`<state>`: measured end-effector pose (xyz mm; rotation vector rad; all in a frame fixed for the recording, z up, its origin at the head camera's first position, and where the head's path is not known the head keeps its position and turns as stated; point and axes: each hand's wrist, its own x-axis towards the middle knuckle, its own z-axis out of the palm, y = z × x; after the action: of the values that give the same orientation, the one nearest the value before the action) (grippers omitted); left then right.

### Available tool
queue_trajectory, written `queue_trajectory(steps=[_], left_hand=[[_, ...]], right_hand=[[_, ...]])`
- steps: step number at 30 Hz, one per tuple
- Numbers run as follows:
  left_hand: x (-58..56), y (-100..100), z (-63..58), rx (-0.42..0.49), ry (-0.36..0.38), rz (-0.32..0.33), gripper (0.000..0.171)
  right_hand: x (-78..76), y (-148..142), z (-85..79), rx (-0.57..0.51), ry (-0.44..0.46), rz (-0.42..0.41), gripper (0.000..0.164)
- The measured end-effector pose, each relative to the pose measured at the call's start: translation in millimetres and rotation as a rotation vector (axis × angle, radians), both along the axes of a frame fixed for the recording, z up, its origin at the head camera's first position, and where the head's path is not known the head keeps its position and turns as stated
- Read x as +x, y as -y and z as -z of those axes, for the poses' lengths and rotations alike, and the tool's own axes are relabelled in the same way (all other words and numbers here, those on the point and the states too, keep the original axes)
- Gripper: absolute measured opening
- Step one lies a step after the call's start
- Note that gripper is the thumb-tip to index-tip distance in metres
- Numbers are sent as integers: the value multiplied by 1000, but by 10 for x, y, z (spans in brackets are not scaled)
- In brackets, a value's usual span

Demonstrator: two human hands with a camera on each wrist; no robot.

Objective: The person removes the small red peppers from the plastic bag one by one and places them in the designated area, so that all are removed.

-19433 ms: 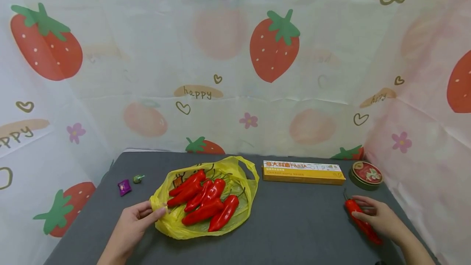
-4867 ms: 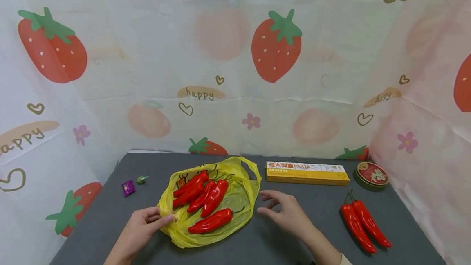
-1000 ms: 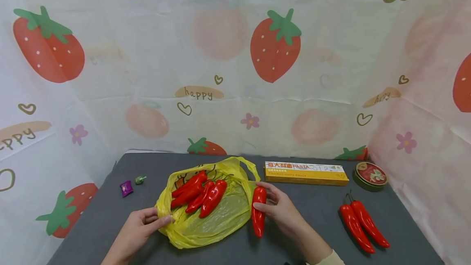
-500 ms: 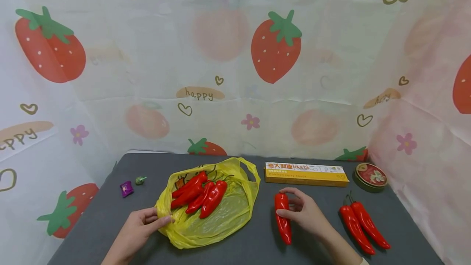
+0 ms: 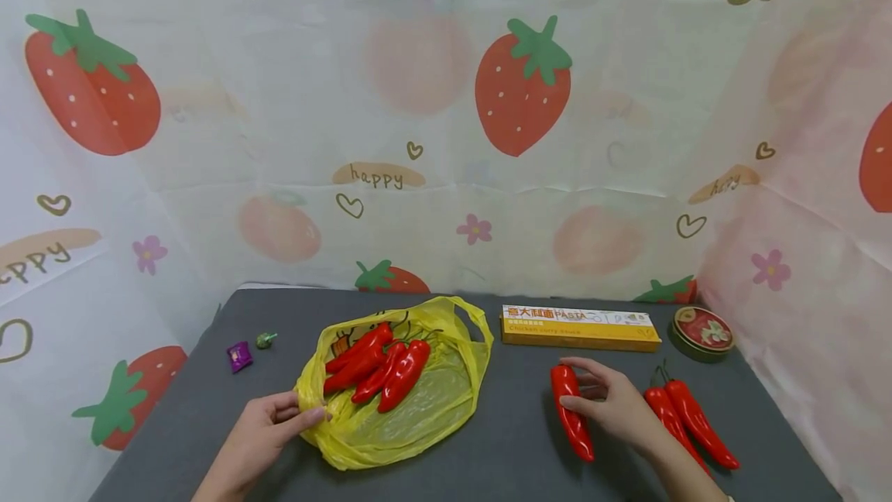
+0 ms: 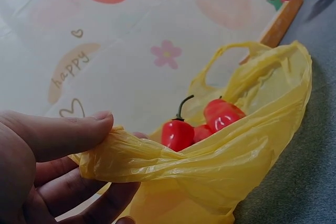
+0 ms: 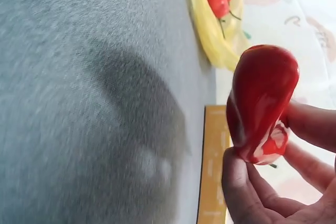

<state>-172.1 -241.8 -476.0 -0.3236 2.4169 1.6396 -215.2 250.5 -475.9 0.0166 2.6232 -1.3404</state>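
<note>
My left hand [image 5: 261, 432] pinches the left rim of a yellow plastic bag [image 5: 390, 444], thumb on top in the left wrist view. Several glossy red chili peppers [image 5: 406, 374] lie inside the bag, stems toward the back. My right hand [image 5: 613, 401] holds another red chili pepper [image 5: 573, 417] between thumb and fingers, clear of the cloth, its shadow showing below it in the right wrist view. To the right of that hand, two more red peppers [image 5: 700, 423] lie side by side on the grey table, one partly hidden by my forearm.
A yellow and white pasta box [image 5: 578, 329] lies at the back, beside a round tin [image 5: 702, 334] with a red lid. On the left sit a purple wrapped candy [image 5: 239, 356] and a small green item [image 5: 265, 340]. Strawberry-printed cloth [image 5: 446, 99] walls the table's back and sides.
My right hand has carried a pepper out of the bag and rightward toward the pair. Over the longer span, that pair came to lie at the right. My left hand keeps the rim.
</note>
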Motion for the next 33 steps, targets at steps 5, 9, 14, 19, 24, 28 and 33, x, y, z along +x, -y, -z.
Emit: queue_trajectory(steps=[5, 9, 14, 19, 24, 28, 33], left_hand=[[-10, -11, -12, -10, -2, 8, 50], [-9, -15, -14, -6, 1, 10, 52], [1, -2, -27, 4, -5, 13, 54], [-2, -7, -33, 0, -12, 23, 54], [9, -11, -18, 2, -8, 21, 53], [13, -11, -16, 15, -11, 19, 52], [7, -15, -13, 0, -16, 24, 53]], right_hand=[[27, -113, -6, 27, -2, -5, 70], [41, -217, -25, 60, -18, 12, 71], [64, -364, -21, 111, -26, 60, 74], [127, -522, 4, 169, -52, 55, 74], [176, -612, 12, 233, -87, 55, 70], [178, -639, 9, 275, -87, 64, 70], [176, -650, 22, 318, -67, 65, 68]])
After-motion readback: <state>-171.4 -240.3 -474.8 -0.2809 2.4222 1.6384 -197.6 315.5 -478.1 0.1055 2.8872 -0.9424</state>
